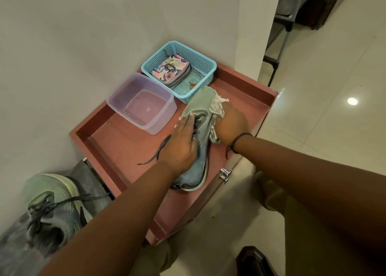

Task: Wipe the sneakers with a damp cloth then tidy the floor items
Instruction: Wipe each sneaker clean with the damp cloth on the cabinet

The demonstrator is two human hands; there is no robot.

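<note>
The left hand [181,144] covers the sneaker [198,133] midsection; the right hand's [230,127] fingers disappear under the cloth [217,106]. A dark object [255,262] is cut off at the bottom edge.

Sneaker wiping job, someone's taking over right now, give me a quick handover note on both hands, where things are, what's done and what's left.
Left hand rests flat on the sneaker, steadying it on the red tray top.
Right hand presses the cloth against the sneaker's right side near the toe.
Water tub and blue basket sit behind on the tray.
Second sneaker lies off the tray at lower left.
Under way: wiping this sneaker.
Left: the second sneaker, as far as I can tell, and tidying the floor items.
</note>
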